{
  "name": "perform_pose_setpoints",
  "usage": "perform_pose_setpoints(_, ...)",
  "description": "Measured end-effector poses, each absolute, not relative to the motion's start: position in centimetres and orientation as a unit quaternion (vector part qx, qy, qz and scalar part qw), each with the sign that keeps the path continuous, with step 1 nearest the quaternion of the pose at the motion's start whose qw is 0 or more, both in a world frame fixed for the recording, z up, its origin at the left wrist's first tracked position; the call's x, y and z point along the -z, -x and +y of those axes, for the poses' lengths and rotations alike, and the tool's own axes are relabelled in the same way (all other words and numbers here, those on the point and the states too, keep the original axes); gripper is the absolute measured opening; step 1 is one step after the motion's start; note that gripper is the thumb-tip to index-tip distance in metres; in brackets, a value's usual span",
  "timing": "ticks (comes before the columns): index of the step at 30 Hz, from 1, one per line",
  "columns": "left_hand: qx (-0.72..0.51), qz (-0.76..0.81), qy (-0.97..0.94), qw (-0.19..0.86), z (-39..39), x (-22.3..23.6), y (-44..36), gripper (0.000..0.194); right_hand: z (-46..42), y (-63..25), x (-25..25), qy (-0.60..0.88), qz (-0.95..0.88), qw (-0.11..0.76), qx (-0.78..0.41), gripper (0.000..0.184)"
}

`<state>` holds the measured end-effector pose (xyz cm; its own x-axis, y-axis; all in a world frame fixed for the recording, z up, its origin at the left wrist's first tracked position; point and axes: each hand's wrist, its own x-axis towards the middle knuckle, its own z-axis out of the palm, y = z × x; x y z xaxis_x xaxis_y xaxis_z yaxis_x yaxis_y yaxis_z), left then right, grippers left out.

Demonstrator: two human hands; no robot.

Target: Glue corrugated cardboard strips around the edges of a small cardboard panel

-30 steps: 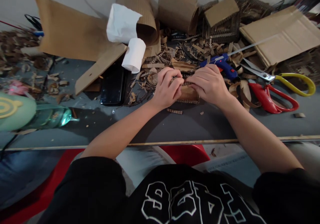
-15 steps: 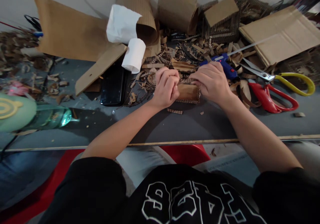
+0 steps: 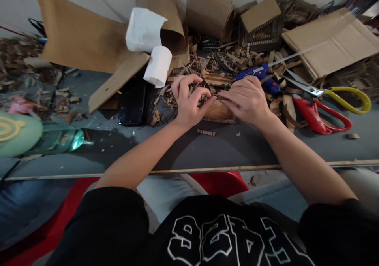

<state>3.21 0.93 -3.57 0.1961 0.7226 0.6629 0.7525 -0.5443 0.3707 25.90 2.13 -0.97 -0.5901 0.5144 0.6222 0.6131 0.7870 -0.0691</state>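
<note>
Over the near part of the scrap pile, my left hand (image 3: pixel 189 102) has its thumb and index finger pinched together, the other fingers curled and spread. Facing it, my right hand (image 3: pixel 247 100) is closed, its thumb and fingertips meeting on a thin cardboard strip (image 3: pixel 218 97). The strip's end reaches the left fingertips; most of it is hidden by the fingers. Just below both hands lies a small brown cardboard piece with corrugated edges (image 3: pixel 220 112), partly covered by the right hand. A short corrugated scrap (image 3: pixel 206 132) rests in front of it.
Right of my hands lie a blue glue gun (image 3: pixel 256 73), yellow-and-red-handled scissors (image 3: pixel 331 119) and a cardboard sheet (image 3: pixel 334 40). Leftward are a black phone (image 3: pixel 133 104), a white paper roll (image 3: pixel 158 66) and a green bottle (image 3: pixel 59 137). Cardboard rolls (image 3: pixel 209 13) stand behind.
My left hand has loosened from a tight curl into a pinch with its other fingers lifted, shifting slightly left. The right hand has moved a little left, towards the left fingertips.
</note>
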Motion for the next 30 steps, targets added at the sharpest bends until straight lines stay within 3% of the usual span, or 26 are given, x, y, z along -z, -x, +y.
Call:
perform_pose_setpoints(16, 0.428, -0.451, 0.777, 0.098, 0.91, 3.09, -3.53, 0.048, 2.34, -26.42, 0.35, 0.351, -0.880, 0.307, 0.083, 0.040)
perform_pose_setpoints(30, 0.460, -0.452, 0.762, 0.056, 0.32, 2.99, -3.69, 0.046, 2.73, -26.72, 0.24, 0.369, -0.866, 0.325, 0.089, 0.037)
